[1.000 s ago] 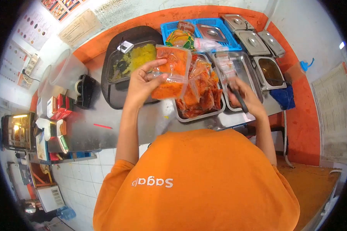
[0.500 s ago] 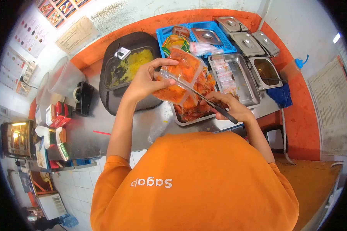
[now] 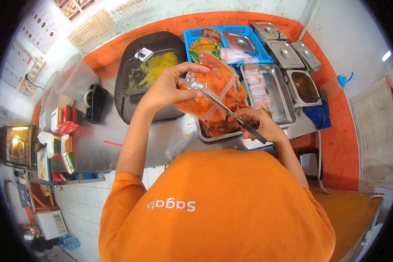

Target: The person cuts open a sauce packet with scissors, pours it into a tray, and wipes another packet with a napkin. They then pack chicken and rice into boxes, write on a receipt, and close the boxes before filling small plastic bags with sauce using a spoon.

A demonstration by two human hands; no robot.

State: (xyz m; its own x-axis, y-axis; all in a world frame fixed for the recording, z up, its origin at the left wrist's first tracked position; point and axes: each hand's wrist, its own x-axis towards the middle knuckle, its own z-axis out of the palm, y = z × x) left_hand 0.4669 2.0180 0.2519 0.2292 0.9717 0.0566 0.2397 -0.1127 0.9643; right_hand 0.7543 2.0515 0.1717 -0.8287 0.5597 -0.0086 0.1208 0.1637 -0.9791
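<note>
A person's left hand (image 3: 168, 87) is gripping a clear pouch of orange sauce (image 3: 207, 89) above the steel tray (image 3: 218, 133) at the counter's middle. The right hand (image 3: 255, 124), fingers closed on scissors (image 3: 225, 109), is snipping its top; cutting near the seam should limit spills.

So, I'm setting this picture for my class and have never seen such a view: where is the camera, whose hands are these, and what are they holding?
The camera sits on the person's head, looking down over the orange shirt through a wide, rounded lens. Both hands are that person's own. The left hand holds up a clear bag of orange food. The right hand grips a long thin black-handled tool whose tip touches the bag. Below, on the steel counter, a metal tray holds more such bags, beside a blue basket and lidded tins.
</note>
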